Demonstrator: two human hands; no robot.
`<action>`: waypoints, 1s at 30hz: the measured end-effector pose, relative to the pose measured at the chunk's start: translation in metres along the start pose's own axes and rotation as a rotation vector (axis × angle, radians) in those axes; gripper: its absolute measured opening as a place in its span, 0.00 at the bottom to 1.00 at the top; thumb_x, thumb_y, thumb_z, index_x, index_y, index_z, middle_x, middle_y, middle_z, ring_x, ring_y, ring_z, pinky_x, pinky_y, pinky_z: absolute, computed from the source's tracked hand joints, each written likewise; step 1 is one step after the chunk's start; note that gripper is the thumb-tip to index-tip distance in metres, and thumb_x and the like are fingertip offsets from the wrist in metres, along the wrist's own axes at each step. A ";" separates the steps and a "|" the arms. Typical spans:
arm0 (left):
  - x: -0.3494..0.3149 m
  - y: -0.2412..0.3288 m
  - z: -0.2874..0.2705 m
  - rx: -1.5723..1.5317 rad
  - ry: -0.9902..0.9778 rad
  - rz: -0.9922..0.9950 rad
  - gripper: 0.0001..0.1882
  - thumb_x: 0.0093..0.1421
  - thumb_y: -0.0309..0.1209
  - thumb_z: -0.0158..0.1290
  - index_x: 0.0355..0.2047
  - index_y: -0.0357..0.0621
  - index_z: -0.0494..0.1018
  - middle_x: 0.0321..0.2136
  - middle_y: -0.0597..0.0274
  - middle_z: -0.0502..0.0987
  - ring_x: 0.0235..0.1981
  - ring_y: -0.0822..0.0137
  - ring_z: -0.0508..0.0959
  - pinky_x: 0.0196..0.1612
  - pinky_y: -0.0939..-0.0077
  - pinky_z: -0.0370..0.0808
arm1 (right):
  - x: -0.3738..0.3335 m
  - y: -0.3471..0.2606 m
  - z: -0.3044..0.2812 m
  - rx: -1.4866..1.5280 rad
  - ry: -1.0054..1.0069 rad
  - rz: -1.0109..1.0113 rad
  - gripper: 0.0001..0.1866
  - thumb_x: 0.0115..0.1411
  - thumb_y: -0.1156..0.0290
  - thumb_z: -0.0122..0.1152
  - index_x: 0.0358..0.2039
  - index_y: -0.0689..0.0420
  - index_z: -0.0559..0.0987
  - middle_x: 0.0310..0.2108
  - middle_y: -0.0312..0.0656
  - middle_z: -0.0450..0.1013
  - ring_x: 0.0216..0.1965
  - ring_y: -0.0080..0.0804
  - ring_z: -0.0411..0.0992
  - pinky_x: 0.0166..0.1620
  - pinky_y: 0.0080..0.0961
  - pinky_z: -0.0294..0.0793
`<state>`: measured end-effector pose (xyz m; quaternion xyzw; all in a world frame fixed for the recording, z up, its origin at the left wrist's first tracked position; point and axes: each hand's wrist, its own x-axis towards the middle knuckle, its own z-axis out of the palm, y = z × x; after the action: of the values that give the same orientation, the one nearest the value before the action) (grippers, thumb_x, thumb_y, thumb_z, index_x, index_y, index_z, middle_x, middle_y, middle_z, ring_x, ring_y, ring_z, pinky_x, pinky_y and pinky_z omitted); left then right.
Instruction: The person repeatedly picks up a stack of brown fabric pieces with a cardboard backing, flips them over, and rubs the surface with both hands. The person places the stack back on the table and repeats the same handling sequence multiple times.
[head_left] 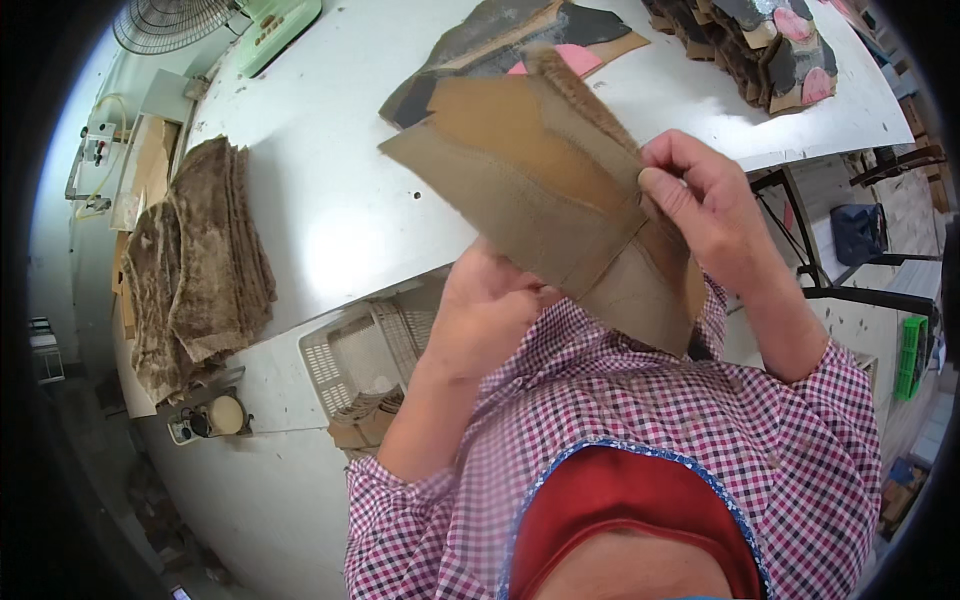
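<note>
A fur-backed piece of stitched brown leather (520, 200) is held up before my chest, its tan and olive underside facing me. Brown pile shows along its upper right edge. My right hand (700, 205) pinches that edge between thumb and fingers. At the lower left edge my left hand (490, 305) is closed on the piece, some of its fingers hidden behind it. Just beyond, on the white table (330, 130), lies a similar piece with dark grey and pink patches (500, 45).
A stack of brown fur pieces (205, 260) hangs over the table's left edge. More patched pieces (770, 50) are piled at the far right. A green scale (275, 35) and a fan (170, 22) stand far left. Below the table is a plastic basket (350, 360).
</note>
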<state>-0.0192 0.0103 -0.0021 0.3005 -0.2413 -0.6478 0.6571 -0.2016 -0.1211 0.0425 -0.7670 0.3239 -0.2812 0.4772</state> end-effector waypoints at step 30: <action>0.008 0.006 -0.023 -0.599 -0.057 0.076 0.24 0.63 0.32 0.44 0.57 0.33 0.62 0.53 0.46 0.71 0.53 0.50 0.72 0.58 0.52 0.68 | 0.052 0.067 0.006 0.940 -0.475 0.129 0.29 0.59 0.54 0.61 0.51 0.65 0.72 0.49 0.45 0.73 0.50 0.29 0.71 0.55 0.27 0.70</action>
<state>0.0019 0.0044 -0.0145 0.0661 -0.0689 -0.6733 0.7332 -0.1797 -0.1798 -0.0146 -0.4914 0.0926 -0.1846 0.8461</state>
